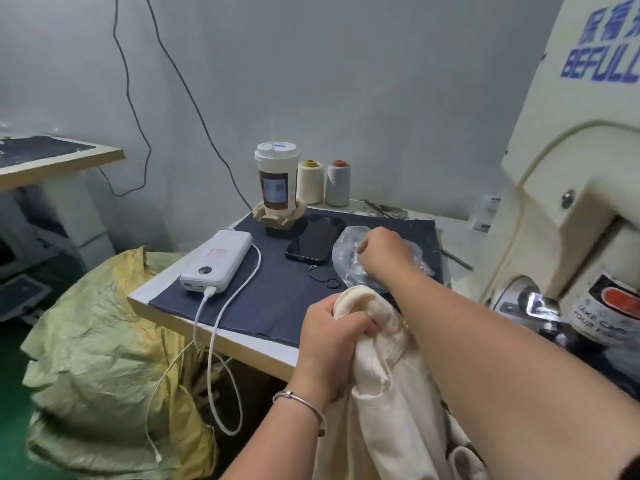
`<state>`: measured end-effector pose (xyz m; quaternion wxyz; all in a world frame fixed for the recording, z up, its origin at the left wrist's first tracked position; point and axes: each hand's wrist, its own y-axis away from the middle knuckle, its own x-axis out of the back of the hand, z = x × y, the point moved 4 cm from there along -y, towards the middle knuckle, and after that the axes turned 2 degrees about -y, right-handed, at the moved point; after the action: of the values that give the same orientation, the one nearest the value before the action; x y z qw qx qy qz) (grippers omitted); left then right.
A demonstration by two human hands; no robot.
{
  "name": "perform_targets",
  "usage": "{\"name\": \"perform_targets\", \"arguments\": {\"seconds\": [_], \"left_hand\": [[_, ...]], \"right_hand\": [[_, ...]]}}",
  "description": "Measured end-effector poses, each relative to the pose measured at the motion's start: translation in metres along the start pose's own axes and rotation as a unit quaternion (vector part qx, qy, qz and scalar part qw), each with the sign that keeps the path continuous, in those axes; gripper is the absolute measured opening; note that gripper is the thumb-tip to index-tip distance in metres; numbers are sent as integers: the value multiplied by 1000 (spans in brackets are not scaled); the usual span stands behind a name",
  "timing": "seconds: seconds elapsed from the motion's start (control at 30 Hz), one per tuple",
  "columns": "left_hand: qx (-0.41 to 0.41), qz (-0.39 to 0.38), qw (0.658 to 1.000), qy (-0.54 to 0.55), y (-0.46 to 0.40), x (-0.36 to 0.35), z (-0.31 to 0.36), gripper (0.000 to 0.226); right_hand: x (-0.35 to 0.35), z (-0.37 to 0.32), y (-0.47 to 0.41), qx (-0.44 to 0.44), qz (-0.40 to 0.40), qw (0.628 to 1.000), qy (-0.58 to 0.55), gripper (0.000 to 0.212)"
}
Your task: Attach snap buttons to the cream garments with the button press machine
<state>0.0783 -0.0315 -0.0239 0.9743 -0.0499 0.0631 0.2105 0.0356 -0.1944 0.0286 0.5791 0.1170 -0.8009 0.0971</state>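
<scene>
1 cream garment (pixel 384 358) bunched within left hand (pixel 329 337) fingers.

The cream garment (pixel 388 375) I gripped was soft matt cloth; my bag (pixel 349 258) was clear crinkly plastic; the table mat (pixel 277 289) was matt dark denim-like cloth.

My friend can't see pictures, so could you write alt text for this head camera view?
A person's left hand grips a cream garment while the right hand reaches into a clear plastic bag on a dark-covered table. A cream button press machine stands at right; a phone, power bank and cup sit nearby.
</scene>
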Motion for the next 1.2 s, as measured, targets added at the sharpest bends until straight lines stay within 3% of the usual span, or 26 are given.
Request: {"name": "perform_targets", "arguments": {"seconds": [0.17,0.4,0.6,0.87,1.2], "left_hand": [[-12,-11,1000,7,-1,2,-2,21],[-9,-11,1000,0,-1,3,-3,14],[-6,-15,1000,-2,1,2,-1,7],[-2,-13,1000,1,1,2,-1,17],[-9,-12,1000,3,1,1,0,12]], "right_hand": [[-13,-14,-16,27,3,996,86,37],[-22,-15,-26,-3,41,997,62,22],[-23,-13,-31,-2,18,999,36,31],[-30,-7,-36,-36,35,999,5,24],[-28,-5,-38,-50,30,998,30,23]]}}
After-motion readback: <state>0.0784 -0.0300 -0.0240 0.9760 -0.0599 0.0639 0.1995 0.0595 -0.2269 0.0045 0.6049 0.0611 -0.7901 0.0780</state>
